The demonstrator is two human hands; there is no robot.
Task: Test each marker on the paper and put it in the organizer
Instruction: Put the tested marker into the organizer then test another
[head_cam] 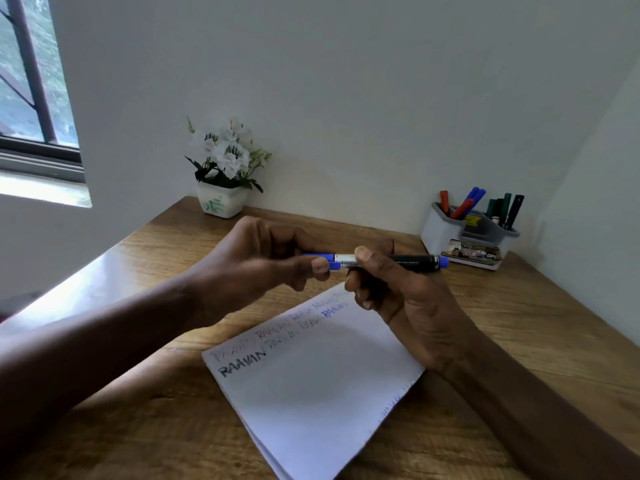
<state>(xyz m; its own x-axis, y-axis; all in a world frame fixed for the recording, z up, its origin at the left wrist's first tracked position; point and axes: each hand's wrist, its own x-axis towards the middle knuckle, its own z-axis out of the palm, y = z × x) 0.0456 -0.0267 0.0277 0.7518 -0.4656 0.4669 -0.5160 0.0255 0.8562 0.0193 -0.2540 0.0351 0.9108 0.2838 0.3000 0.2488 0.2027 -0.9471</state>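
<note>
Holding blue marker [415,260]: my right hand [408,306] grips it, left hand [263,258] pinches cap [335,265]; organizer [440,230] mostly filled, I reckon last one.

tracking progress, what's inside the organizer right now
The organizer holds red markers, blue markers, green markers and a black marker, standing or leaning. Its walls hide their lower ends and the compartment floors.

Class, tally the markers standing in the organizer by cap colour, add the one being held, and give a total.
Red markers: 2
Blue markers: 2
Dark green or black markers: 4
Held blue marker: 1
Total: 9
</note>
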